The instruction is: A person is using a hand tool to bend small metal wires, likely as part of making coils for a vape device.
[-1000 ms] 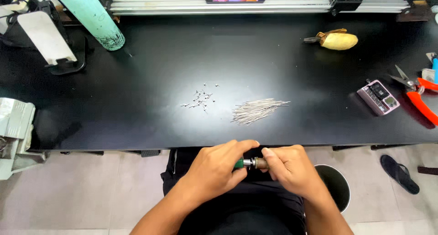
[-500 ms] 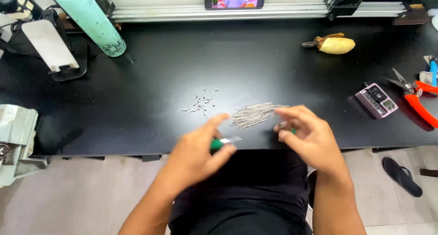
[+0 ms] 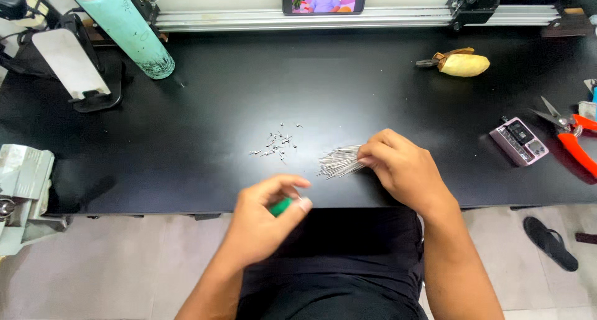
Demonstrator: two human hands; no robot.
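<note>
Two hands: left hand [image 3: 264, 217] grips green tool [image 3: 281, 206]; right hand [image 3: 401, 168] pinches wire bundle [image 3: 339, 163].

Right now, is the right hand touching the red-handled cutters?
No, the right hand rests on the bundle of thin metal pins.

Black desk [image 3: 186, 164], silvery bundle of thin metal pins [image 3: 339, 161], small green tool [image 3: 281, 206] in the left hand [image 3: 264, 224], teal bottle [image 3: 127, 31] (speckled dark near its base), red-handled snips [image 3: 575, 140], pink calculator [image 3: 519, 141], yellow pouch [image 3: 463, 64], black sandal [image 3: 550, 242]
</note>
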